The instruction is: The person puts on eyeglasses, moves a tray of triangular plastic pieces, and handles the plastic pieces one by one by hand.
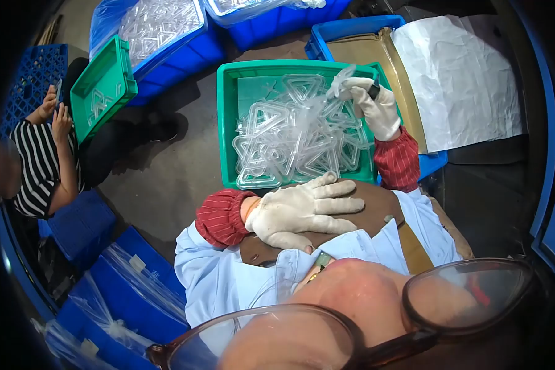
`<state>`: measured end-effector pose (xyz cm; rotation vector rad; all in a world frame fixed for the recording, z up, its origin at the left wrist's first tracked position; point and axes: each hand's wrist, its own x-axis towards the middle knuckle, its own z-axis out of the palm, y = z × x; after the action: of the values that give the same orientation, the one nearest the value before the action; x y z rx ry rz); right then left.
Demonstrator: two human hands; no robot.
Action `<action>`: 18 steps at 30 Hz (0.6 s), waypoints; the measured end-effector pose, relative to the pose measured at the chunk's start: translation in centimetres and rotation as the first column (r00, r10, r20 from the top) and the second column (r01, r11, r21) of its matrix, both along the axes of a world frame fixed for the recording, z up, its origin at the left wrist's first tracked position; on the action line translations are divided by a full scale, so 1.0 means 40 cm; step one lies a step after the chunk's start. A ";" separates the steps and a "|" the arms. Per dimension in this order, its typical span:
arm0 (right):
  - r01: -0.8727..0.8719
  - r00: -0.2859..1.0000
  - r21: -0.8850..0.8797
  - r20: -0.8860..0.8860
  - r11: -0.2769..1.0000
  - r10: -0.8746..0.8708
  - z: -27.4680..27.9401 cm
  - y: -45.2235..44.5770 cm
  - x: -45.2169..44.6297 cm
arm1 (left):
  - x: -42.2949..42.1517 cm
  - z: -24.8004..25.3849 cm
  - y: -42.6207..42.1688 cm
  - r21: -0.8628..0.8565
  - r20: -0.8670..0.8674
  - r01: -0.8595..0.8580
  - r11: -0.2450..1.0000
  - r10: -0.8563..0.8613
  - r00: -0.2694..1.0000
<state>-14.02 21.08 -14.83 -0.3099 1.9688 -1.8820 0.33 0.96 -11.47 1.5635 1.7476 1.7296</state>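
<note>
Nearest: dark-rimmed glasses point(396, 349) at bottom edge, then a light blue shirt point(209, 274) collar and sleeves. Brown garment point(382, 198) across the front of the body.

Left hand point(305, 211): white glove, wide, fingers spread and pointing right, nothing in it, laid flat over the brown garment just below the bin; can't tell whether it presses on it. Red striped cuff point(222, 217) at that wrist.

Green bin point(224, 117) right in front of the body, holding a loose pile of clear triangular pieces point(268, 139), tangled, lying at all angles. Fewer at the bin's top left.

Right hand point(381, 114): white glove, over the bin's right rim, fingers closed narrow on a bunch of clear plastic film point(341, 80); film trails down onto the pile. Small dark item point(374, 91) at the fingers, can't make out what. Red striped sleeve point(398, 160) here too.

Right of the bin: blue crate point(357, 24) with brown cardboard point(407, 80) and a creased white sheet point(462, 86) over its right part.

Left, farther off: another person in a striped top point(46, 166), bare hands raised beside a tilted green tray point(127, 69) with a few clear pieces inside.

Back: blue tub point(182, 65) full of similar pieces, second blue tub point(277, 29) beside it.
</note>
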 end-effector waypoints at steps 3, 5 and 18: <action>-0.011 1.000 -0.046 -0.017 0.999 0.010 0.017 0.001 0.018 | -0.031 0.007 0.002 0.034 0.027 -0.014 0.999 0.013 1.000; -0.010 1.000 -0.117 -0.018 0.993 0.008 0.015 -0.004 0.020 | -0.074 0.032 -0.011 0.096 0.062 -0.126 0.987 0.121 0.991; 0.113 0.974 -0.176 0.212 0.978 -0.075 0.049 -0.055 0.034 | -0.096 -0.113 -0.022 -0.244 0.632 -0.895 0.374 0.761 0.146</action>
<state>-12.64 18.89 -12.89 -0.0710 1.7030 -2.0740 -3.52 0.10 -15.97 -0.4121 2.1396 2.4846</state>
